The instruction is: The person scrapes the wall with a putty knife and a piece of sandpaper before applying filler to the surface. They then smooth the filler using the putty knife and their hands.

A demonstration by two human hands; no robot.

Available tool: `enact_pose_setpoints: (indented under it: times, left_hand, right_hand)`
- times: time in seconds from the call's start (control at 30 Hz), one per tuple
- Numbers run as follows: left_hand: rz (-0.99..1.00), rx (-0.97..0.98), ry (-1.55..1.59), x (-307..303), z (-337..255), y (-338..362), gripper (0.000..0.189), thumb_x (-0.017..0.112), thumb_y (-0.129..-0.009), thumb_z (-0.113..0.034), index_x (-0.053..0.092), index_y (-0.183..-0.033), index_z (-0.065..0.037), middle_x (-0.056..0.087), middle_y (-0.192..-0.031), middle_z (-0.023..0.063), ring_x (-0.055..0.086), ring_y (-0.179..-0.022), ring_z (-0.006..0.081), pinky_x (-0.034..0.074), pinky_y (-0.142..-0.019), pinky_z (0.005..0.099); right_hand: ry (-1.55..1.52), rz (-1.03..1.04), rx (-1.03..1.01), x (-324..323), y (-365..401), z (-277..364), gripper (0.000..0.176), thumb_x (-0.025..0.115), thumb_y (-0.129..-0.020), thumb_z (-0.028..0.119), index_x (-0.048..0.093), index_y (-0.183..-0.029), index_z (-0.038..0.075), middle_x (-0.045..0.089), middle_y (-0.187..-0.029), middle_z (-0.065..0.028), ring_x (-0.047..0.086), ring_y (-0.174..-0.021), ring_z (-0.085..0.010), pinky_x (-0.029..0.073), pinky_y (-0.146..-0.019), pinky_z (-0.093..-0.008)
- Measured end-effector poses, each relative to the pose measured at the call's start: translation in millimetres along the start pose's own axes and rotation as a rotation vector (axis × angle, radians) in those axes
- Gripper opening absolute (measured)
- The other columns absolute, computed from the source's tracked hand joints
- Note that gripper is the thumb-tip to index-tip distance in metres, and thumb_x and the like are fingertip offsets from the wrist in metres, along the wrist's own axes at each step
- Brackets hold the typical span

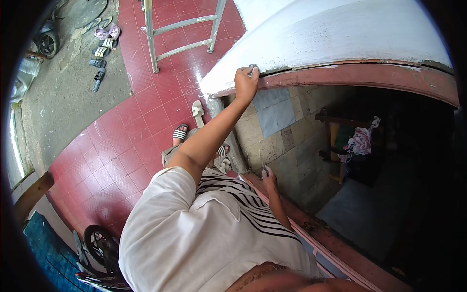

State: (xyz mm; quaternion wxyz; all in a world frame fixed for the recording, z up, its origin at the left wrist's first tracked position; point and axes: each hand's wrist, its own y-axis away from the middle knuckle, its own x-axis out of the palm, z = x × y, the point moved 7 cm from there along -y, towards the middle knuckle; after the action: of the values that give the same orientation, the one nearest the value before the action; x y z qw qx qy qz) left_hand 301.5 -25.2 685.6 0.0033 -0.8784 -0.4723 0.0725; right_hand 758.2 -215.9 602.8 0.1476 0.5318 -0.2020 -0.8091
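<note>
My left hand reaches up to the lower edge of the white wall, right above the reddish door frame. Its fingers are closed around a small grey piece, mostly hidden by the fingers. Lower down, beside the doorway, my right hand is closed around a thin, narrow tool pointing upward. I cannot tell what kind of tool it is. Bare patches and a dark gap run along the wall's edge where it meets the frame.
A metal ladder stands on red floor tiles. Several sandals lie on the concrete at left. A motorbike wheel sits at lower left. Through the dark doorway, a wooden chair holds cloth.
</note>
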Motion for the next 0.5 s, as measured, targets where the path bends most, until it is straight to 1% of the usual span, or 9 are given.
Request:
enact_pose_setpoints:
  times: [0.03, 0.1, 0.13, 0.2, 0.3, 0.33, 0.37, 0.43, 0.5]
  left_hand:
    - [0.002, 0.000, 0.000, -2, -7, 3, 0.031, 0.067, -0.092, -0.026, 0.074, -0.102, 0.002, 0.068, -0.102, 0.0205, 0.065, -0.083, 0.0250, 0.053, -0.076, 0.0335]
    - [0.052, -0.085, 0.160, -5, -29, 8, 0.031, 0.066, -0.093, -0.026, 0.074, -0.103, 0.002, 0.068, -0.102, 0.0210, 0.065, -0.084, 0.0265, 0.053, -0.076, 0.0342]
    - [0.051, -0.087, 0.156, -9, -40, 9, 0.031, 0.066, -0.093, -0.026, 0.074, -0.103, 0.002, 0.068, -0.102, 0.0210, 0.065, -0.084, 0.0265, 0.053, -0.076, 0.0342]
    - [0.064, -0.142, 0.306, -13, -50, 16, 0.032, 0.065, -0.093, -0.026, 0.073, -0.103, 0.003, 0.068, -0.103, 0.0213, 0.065, -0.084, 0.0272, 0.053, -0.075, 0.0344]
    - [0.014, -0.066, 0.176, -8, -17, 7, 0.032, 0.064, -0.094, -0.027, 0.073, -0.104, 0.002, 0.069, -0.102, 0.0213, 0.065, -0.083, 0.0286, 0.053, -0.076, 0.0360]
    - [-0.034, 0.009, 0.012, 1, 17, 1, 0.034, 0.062, -0.094, -0.029, 0.074, -0.102, 0.002, 0.070, -0.098, 0.0219, 0.065, -0.083, 0.0306, 0.053, -0.077, 0.0384]
    - [0.133, -0.195, -0.035, 14, 54, -4, 0.035, 0.060, -0.094, -0.030, 0.074, -0.097, 0.002, 0.070, -0.093, 0.0226, 0.065, -0.085, 0.0328, 0.053, -0.080, 0.0396]
    - [0.103, -0.137, 0.005, 7, 49, -8, 0.038, 0.062, -0.093, -0.029, 0.073, -0.099, 0.007, 0.068, -0.097, 0.0271, 0.062, -0.099, 0.0383, 0.048, -0.090, 0.0423]
    - [0.166, -0.201, 0.022, 9, 52, -8, 0.037, 0.062, -0.093, -0.028, 0.073, -0.099, 0.007, 0.067, -0.098, 0.0272, 0.062, -0.099, 0.0383, 0.049, -0.090, 0.0421]
  right_hand:
    - [0.001, -0.005, 0.012, -2, 3, 4, 0.036, 0.056, -0.099, 0.026, 0.060, -0.129, 0.006, 0.067, -0.121, -0.0160, 0.065, -0.109, -0.0275, 0.049, -0.094, -0.0358]
    - [0.007, 0.000, 0.002, 6, -5, -11, 0.036, 0.056, -0.099, 0.027, 0.060, -0.129, 0.007, 0.067, -0.121, -0.0162, 0.065, -0.110, -0.0278, 0.049, -0.094, -0.0360]
    - [0.013, 0.005, -0.009, 10, -8, -16, 0.036, 0.056, -0.099, 0.027, 0.060, -0.129, 0.008, 0.066, -0.122, -0.0164, 0.065, -0.110, -0.0281, 0.049, -0.095, -0.0362]
    - [0.045, 0.010, -0.026, 11, -3, -9, 0.037, 0.055, -0.099, 0.028, 0.059, -0.130, 0.007, 0.066, -0.122, -0.0165, 0.065, -0.110, -0.0280, 0.049, -0.094, -0.0363]
    - [0.048, 0.017, -0.024, 10, -6, -4, 0.037, 0.055, -0.099, 0.028, 0.059, -0.130, 0.007, 0.066, -0.122, -0.0166, 0.065, -0.110, -0.0288, 0.049, -0.094, -0.0366]
    - [0.021, 0.029, 0.008, 10, -5, -6, 0.037, 0.055, -0.100, 0.027, 0.059, -0.130, 0.007, 0.066, -0.122, -0.0166, 0.064, -0.110, -0.0297, 0.049, -0.094, -0.0368]
    - [0.020, 0.027, 0.007, 11, -5, -8, 0.037, 0.055, -0.100, 0.027, 0.059, -0.130, 0.007, 0.066, -0.122, -0.0166, 0.064, -0.110, -0.0297, 0.049, -0.094, -0.0368]
    - [-0.007, 0.021, -0.012, 10, -6, -11, 0.036, 0.055, -0.100, 0.027, 0.059, -0.130, 0.007, 0.066, -0.122, -0.0167, 0.064, -0.110, -0.0308, 0.049, -0.095, -0.0371]
    - [0.012, 0.006, -0.023, 8, -5, -8, 0.037, 0.055, -0.099, 0.027, 0.059, -0.130, 0.007, 0.066, -0.122, -0.0166, 0.064, -0.110, -0.0313, 0.049, -0.095, -0.0372]
